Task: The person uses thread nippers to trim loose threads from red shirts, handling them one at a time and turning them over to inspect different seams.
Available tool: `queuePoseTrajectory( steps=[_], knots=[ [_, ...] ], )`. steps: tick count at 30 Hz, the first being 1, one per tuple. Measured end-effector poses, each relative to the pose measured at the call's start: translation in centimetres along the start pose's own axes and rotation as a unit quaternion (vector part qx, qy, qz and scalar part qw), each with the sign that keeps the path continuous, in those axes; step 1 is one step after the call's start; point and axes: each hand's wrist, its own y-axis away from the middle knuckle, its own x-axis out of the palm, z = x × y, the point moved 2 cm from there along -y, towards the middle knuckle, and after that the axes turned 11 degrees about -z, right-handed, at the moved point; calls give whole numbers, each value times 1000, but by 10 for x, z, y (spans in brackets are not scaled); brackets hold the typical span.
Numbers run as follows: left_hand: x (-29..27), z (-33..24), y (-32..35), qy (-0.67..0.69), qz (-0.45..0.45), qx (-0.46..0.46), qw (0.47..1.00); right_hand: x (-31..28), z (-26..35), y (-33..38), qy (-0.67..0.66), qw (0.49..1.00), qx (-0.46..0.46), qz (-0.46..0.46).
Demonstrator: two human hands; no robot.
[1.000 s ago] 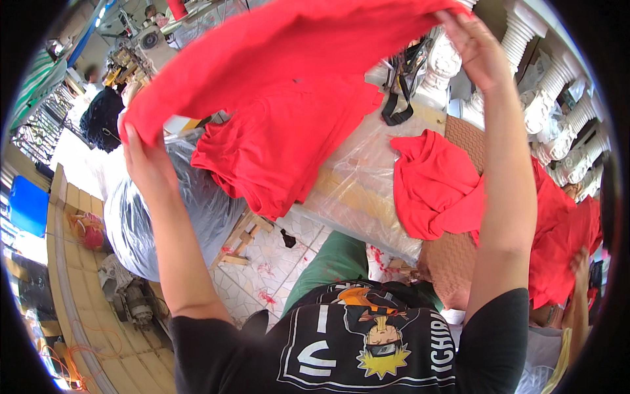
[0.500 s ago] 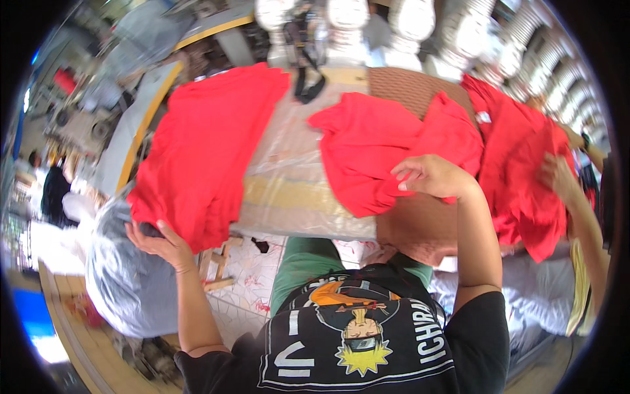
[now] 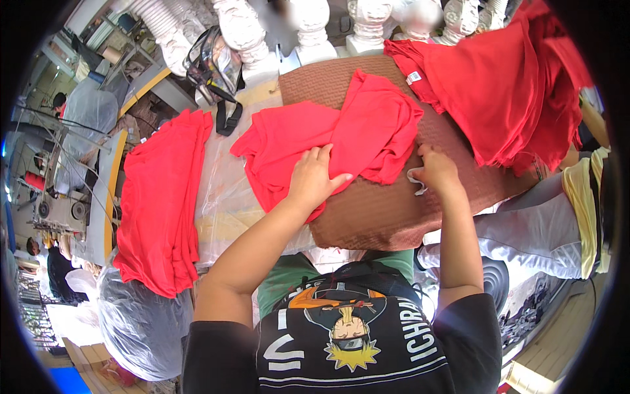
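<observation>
A crumpled red garment (image 3: pixel 289 131), made of knit-looking cloth, lies in front of me, partly on a brown textured cloth (image 3: pixel 367 217). My left hand (image 3: pixel 315 177) rests on its near part, fingers spread and thumb out to the right. Just right of the garment's edge is my right hand (image 3: pixel 436 169), its fingers bent above the brown cloth. By its thumb shows a small white piece (image 3: pixel 416 182), seemingly held; its kind is unclear. To the left is a neat stack of red garments (image 3: pixel 161 203). A larger red heap (image 3: pixel 485 85) with a white tag spreads at the right.
Clear plastic covers the table's left part (image 3: pixel 223 190). A dark strapped bag (image 3: pixel 213 65) sits at the back before white balusters (image 3: pixel 312 29). Another person's leg (image 3: pixel 531 230) is close on the right. A plastic-wrapped bundle (image 3: pixel 144 328) stands at the lower left.
My view has swung to the right. My left hand has gone from the stack onto the middle garment; my right hand has moved off it to its right side. The right heap is lifted and spread.
</observation>
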Motion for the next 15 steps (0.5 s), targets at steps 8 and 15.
queuePoseTrajectory(
  steps=[8,15],
  knots=[
    [-149,4,-117,135,-290,17,947,10,-10,-5,-92,994,42,53],
    [-227,65,-13,15,-328,-64,942,11,-30,3,-109,994,24,-3]
  ],
)
